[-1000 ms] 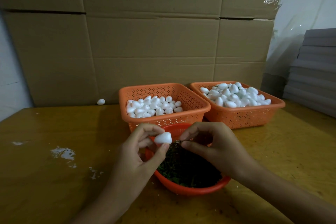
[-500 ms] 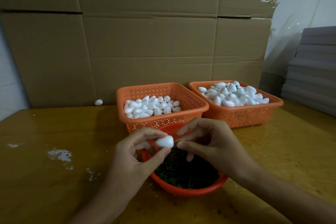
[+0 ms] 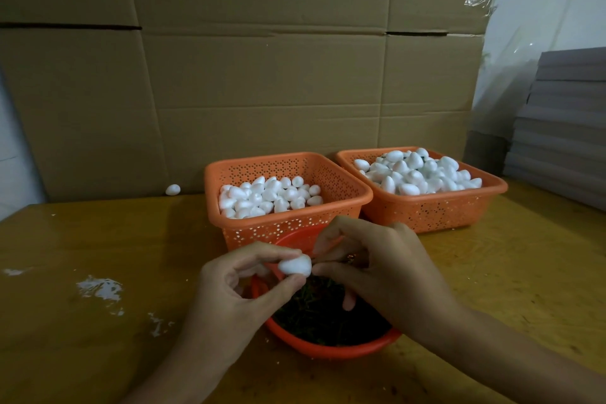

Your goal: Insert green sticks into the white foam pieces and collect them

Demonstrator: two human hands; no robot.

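My left hand (image 3: 236, 285) pinches a white egg-shaped foam piece (image 3: 295, 265) between thumb and fingers, above a round orange bowl (image 3: 328, 349) filled with dark green sticks (image 3: 321, 315). My right hand (image 3: 387, 269) meets the foam piece's right end, thumb and forefinger pinched on a thin stick that is mostly hidden. Behind the bowl stand two orange perforated baskets: the left basket (image 3: 288, 226) about half full of foam pieces, the right basket (image 3: 426, 210) heaped with them.
A loose foam piece (image 3: 172, 189) lies at the back left against the cardboard wall (image 3: 262, 75). White smears (image 3: 98, 289) mark the yellow-brown table (image 3: 82, 338) at left. Grey stacked sheets (image 3: 564, 128) rise at the right edge.
My right hand has closed in on the foam piece until its fingertips touch the piece's end. The left hand holds the piece in nearly the same place.
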